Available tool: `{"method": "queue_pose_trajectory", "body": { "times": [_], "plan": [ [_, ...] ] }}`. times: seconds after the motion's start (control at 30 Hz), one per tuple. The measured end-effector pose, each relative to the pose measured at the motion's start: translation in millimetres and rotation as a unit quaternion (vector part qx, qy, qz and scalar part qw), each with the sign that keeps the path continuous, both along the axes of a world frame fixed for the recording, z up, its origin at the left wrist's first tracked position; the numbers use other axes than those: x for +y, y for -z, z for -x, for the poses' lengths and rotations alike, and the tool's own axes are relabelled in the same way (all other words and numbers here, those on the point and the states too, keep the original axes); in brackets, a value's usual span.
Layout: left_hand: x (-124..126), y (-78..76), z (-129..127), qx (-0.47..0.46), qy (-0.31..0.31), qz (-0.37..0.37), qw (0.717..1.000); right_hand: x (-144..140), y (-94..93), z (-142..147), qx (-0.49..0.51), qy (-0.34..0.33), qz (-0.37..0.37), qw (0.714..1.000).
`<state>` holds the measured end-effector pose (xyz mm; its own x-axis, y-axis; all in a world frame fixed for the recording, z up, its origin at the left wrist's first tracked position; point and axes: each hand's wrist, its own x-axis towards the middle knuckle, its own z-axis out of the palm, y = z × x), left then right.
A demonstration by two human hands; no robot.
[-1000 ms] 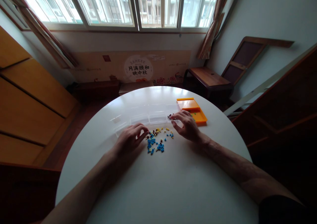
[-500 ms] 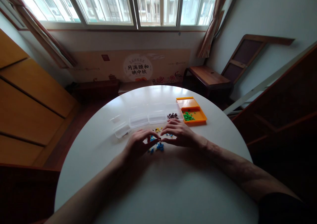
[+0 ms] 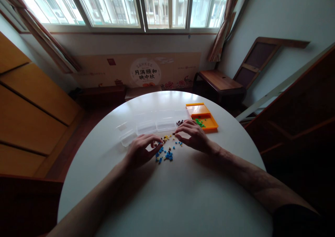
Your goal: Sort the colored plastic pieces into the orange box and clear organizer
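Head view: our sorting of the small bricks stood partly done.

Green pieces (image 3: 200,123) lay in the orange box (image 3: 209,120) and dark ones (image 3: 179,122) in a clear tray (image 3: 146,126); blue and yellow bricks (image 3: 165,151) remained loose on the desk (image 3: 167,195). Our left hand (image 3: 141,149) and right hand (image 3: 192,136) flanked them, each grip narrow; whether either held a brick we could not tell.

Glossy smooth white table (image 3: 167,195), clear plastic boxes (image 3: 146,127), orange plastic tray (image 3: 209,124), small beads (image 3: 166,153) probably plastic

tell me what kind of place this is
Probably a room in a home. A round white table stands by a barred window with curtains, wooden cabinets on one side and a wooden bench in the corner.
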<state>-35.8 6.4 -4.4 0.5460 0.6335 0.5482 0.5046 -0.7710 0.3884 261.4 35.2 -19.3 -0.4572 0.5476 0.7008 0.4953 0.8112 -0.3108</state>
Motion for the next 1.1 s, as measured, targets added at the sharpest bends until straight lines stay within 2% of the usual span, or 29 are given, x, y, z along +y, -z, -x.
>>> {"method": "queue_pose_trajectory", "body": {
  "times": [0.13,0.2,0.27,0.63,1.1],
  "plan": [
    [3.7,-6.1,18.5,0.053,-0.035,-0.033,0.997,10.1,7.1,-12.9,0.025,0.145,0.007,0.989],
    [5.3,-7.6,26.1,0.075,-0.058,-0.03,0.995,14.7,10.4,-17.5,0.009,0.187,0.004,0.982],
    [6.6,-8.2,31.2,0.086,-0.069,-0.021,0.994,16.8,12.1,-19.3,-0.007,0.202,0.005,0.979],
    [10.8,-3.0,34.8,0.08,0.011,0.024,0.996,9.0,10.8,-9.2,-0.015,0.13,0.024,0.991],
    [8.6,-1.6,26.6,0.083,-0.02,0.001,0.996,2.1,3.7,-5.1,-0.01,0.072,0.03,0.997]
  ]
}}
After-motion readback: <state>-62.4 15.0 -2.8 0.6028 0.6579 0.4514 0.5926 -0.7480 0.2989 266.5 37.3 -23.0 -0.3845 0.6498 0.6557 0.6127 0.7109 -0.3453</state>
